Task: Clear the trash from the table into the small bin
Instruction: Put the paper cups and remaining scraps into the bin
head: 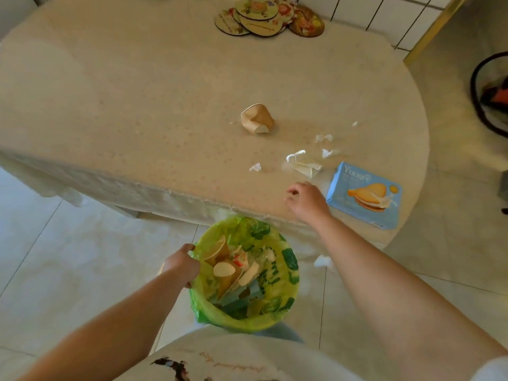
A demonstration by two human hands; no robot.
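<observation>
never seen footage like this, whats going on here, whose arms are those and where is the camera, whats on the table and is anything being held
There is one picture, taken by a wide-angle camera worn on a person's head, looking down. The arms are that person's own; there is no machine.

The left hand grips the rim of a small bin lined with a green bag, already holding paper cups and wrappers. The right hand hovers over the table edge, fingers loosely curled, holding nothing that I can see.

On the table lie a crushed paper cup, a crumpled white wrapper, several small white paper scraps, a blue biscuit box, and a pile of round coasters at the far side. One white scrap lies on the floor.
</observation>
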